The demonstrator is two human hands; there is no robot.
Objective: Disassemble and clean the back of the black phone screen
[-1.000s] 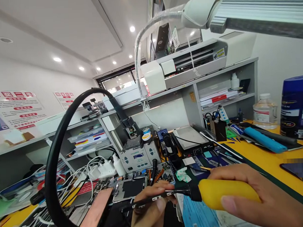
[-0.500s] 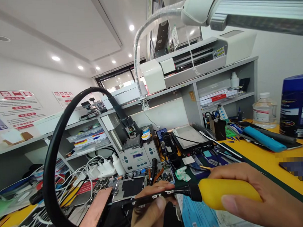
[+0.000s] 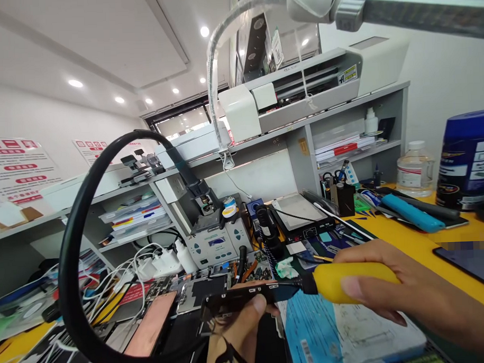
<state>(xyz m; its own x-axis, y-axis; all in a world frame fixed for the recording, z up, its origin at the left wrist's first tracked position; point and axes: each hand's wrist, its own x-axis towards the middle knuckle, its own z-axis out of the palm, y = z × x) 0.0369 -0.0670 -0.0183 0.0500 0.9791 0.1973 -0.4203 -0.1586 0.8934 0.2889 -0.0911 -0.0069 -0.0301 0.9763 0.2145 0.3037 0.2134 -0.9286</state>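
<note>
Left hand [image 3: 240, 330], partly closed, pinches panel [image 3: 238, 297]; at panel's three o'clock, right hand [image 3: 406, 284] wraps tool [image 3: 328, 282]. Panel likely light, brittle: hold by edges.

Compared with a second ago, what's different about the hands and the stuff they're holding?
The right hand rose a little with the yellow-handled tool. In the left hand, the thin dark panel tipped, showing more of its flat face. The camera's view shifted slightly too. Neither hand let go; the pinkish panel stayed on the bench.
</note>
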